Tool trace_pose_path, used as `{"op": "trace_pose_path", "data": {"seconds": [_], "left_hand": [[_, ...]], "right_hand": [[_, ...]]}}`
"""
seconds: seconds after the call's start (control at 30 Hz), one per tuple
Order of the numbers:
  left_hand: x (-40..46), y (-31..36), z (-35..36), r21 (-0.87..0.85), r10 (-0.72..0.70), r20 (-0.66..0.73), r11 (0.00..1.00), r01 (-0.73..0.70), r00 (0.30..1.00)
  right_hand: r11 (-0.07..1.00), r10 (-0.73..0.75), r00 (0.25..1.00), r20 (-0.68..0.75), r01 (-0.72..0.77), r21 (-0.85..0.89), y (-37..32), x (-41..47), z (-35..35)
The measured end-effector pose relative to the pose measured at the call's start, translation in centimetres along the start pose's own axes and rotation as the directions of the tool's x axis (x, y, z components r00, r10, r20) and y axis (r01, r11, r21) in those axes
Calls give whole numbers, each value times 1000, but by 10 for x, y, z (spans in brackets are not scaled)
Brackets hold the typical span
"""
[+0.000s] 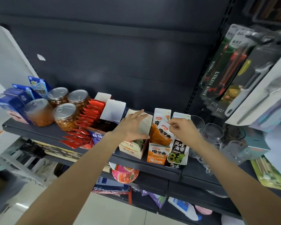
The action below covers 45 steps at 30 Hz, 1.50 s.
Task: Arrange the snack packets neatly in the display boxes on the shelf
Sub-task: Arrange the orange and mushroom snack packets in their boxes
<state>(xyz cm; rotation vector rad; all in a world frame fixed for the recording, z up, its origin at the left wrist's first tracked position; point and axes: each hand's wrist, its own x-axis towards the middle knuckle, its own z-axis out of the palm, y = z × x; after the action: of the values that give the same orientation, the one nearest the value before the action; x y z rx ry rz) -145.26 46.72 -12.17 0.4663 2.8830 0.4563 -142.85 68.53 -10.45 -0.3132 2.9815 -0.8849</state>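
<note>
An orange display box (157, 153) stands on the dark shelf (136, 161), its tall back flap upright. My right hand (183, 129) pinches the top of an orange-and-white snack packet (165, 135) that stands in this box. My left hand (131, 125) is spread over the beige display box (133, 149) just to the left, thumb against the orange box's side wall, holding nothing. A black-and-green seaweed box (178, 153) stands right of the orange one. Red packets (86, 120) fill a box further left and spill onto the shelf.
Several lidded jars (65, 114) and blue boxes (18, 101) stand at the shelf's left end. Clear glasses (212, 132) crowd the right side. Packaged knives and cutlery (230, 70) hang at upper right. Lower shelves hold a noodle bowl (125, 174) and other goods.
</note>
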Motion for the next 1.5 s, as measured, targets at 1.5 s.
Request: {"op": "trace_pose_path", "data": {"seconds": [1.5], "left_hand": [[-55,36,-71,-829,-222,-413,493,-264,883]], "right_hand": [[411,271,927,-257,130,902,-22,-21,-43]]}}
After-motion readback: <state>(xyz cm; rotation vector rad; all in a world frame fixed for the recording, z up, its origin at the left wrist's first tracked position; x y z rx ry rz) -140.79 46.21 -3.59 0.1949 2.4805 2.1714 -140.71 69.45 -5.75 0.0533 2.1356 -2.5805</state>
